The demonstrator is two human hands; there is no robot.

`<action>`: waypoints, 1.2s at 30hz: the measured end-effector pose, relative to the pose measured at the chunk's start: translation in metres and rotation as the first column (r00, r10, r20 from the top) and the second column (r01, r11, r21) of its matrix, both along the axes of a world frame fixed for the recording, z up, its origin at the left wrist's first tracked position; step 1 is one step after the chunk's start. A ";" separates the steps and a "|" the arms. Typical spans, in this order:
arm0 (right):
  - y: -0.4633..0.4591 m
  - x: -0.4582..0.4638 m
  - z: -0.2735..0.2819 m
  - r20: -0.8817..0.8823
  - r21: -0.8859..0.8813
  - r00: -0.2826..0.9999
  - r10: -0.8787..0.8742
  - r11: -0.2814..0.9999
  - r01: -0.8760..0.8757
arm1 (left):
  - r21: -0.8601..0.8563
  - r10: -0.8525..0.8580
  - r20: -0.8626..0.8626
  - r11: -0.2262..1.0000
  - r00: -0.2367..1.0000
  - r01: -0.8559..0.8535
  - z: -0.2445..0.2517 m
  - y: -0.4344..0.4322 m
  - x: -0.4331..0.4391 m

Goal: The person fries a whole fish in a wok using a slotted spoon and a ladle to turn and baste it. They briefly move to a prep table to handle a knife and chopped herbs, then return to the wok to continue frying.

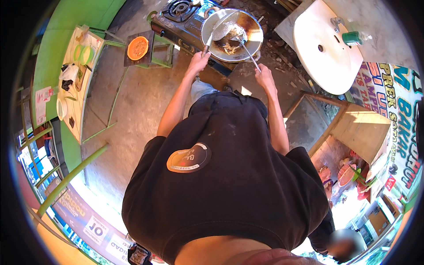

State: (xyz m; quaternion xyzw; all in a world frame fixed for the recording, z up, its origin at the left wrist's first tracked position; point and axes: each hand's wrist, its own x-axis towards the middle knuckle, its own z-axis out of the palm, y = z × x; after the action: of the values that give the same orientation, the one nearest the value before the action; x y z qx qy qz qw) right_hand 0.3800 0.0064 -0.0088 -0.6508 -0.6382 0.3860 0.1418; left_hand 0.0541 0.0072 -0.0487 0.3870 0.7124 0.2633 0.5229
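Observation:
A wide metal wok [212,49] sits on a gas stove [180,31] in front of me, its inside stained brown. My left hand [199,62] grips the dark handle of a perforated metal skimmer [226,26], whose round bowl is over the left side of the wok. With my right hand [265,78] I hold the thin handle of a metal spatula [248,51]. Its head reaches into the wok at pale food pieces [238,31], where glare hides the detail. More shreds of food [230,49] lie lower in the wok.
To the left, an orange bowl of food [137,48] rests on a dark stool [127,61]. A side table [79,112] holds green bowls [86,55] and bags. A white washbasin [311,43] with a green bottle [352,38] stands right. Another person [323,235] is behind me.

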 end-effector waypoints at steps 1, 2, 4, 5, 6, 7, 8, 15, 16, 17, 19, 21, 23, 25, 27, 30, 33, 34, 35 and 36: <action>0.002 0.000 -0.001 0.023 0.007 1.000 0.006 1.000 -0.006 | -0.007 -0.007 -0.026 1.000 1.000 0.007 -0.004 0.002 0.002; 0.004 -0.001 -0.002 0.045 0.014 0.999 0.012 1.000 -0.013 | 0.001 -0.015 -0.046 1.000 0.999 0.015 -0.007 0.004 0.003; 0.009 -0.003 -0.003 0.077 0.024 0.997 0.019 1.000 -0.021 | 0.017 -0.027 -0.088 0.999 0.996 0.029 -0.010 0.009 0.006; 0.011 -0.004 -0.003 0.088 0.025 0.996 0.019 0.999 -0.022 | 0.005 -0.037 -0.103 0.999 0.994 0.038 -0.011 0.012 0.007; 0.013 -0.004 -0.004 0.099 0.026 0.995 0.020 0.999 -0.023 | -0.008 -0.046 -0.118 0.999 0.992 0.046 -0.012 0.014 0.007; 0.015 -0.005 -0.005 0.094 0.031 0.995 0.020 0.999 -0.023 | -0.021 -0.055 -0.132 0.998 0.990 0.052 -0.013 0.016 0.008; 0.017 -0.006 -0.006 0.089 0.036 0.996 0.022 0.999 -0.025 | -0.021 -0.064 -0.162 0.998 0.985 0.062 -0.014 0.017 0.008; 0.029 -0.003 -0.035 0.083 -0.004 0.996 0.034 0.999 -0.034 | -0.022 -0.103 -0.287 0.995 0.952 0.101 -0.020 0.029 0.016; 0.028 -0.003 -0.035 0.071 -0.008 0.997 0.038 0.999 -0.038 | -0.012 -0.098 -0.309 0.995 0.946 0.100 -0.022 0.028 0.016; 0.023 -0.002 -0.035 0.058 -0.012 0.997 0.042 0.999 -0.041 | -0.022 -0.094 -0.311 0.996 0.946 0.092 -0.023 0.029 0.014; 0.012 0.001 -0.030 0.024 -0.030 0.998 0.057 0.998 -0.056 | -0.043 -0.083 -0.314 0.996 0.946 0.073 -0.026 0.031 0.012; -0.001 0.007 -0.023 -0.019 -0.060 0.997 0.069 0.996 -0.070 | -0.030 -0.071 -0.324 0.997 0.943 0.065 -0.027 0.028 0.014; -0.008 0.014 -0.016 -0.045 -0.135 0.998 0.050 0.989 -0.055 | -0.034 -0.081 -0.314 0.997 0.946 0.074 -0.023 0.026 0.016; -0.011 0.015 -0.011 -0.056 -0.136 0.998 0.026 0.990 -0.033 | -0.054 -0.107 -0.288 0.994 0.952 0.095 -0.024 0.026 0.013; -0.012 0.013 -0.008 -0.052 -0.059 0.999 0.000 0.998 -0.004 | -0.059 -0.102 -0.284 0.994 0.953 0.088 -0.024 0.025 0.010; 0.004 0.004 -0.009 0.009 0.006 1.000 -0.025 1.000 0.025 | -0.075 -0.092 -0.293 0.995 0.952 0.073 -0.020 0.027 0.011; 0.022 -0.005 -0.027 0.081 0.098 0.997 -0.003 0.995 -0.005 | -0.079 -0.086 -0.290 0.995 0.953 0.066 -0.013 0.029 0.013; 0.022 -0.004 -0.029 0.079 0.103 0.997 -0.004 0.995 -0.004 | -0.078 -0.082 -0.288 0.995 0.954 0.062 -0.011 0.030 0.013; 0.020 -0.003 -0.030 0.076 0.107 0.997 -0.007 0.994 -0.001 | -0.061 -0.084 -0.312 0.996 0.946 0.068 -0.010 0.031 0.015; 0.017 -0.004 -0.030 0.068 0.106 0.998 -0.004 0.994 -0.003 | -0.049 -0.082 -0.341 0.996 0.936 0.070 -0.011 0.028 0.015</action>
State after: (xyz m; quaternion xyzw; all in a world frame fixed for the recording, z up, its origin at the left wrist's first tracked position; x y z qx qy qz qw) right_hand 0.3756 0.0233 -0.0388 -0.6553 -0.6622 0.3289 0.1545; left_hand 0.0688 0.0347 -0.0595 0.4447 0.7817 0.1586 0.4076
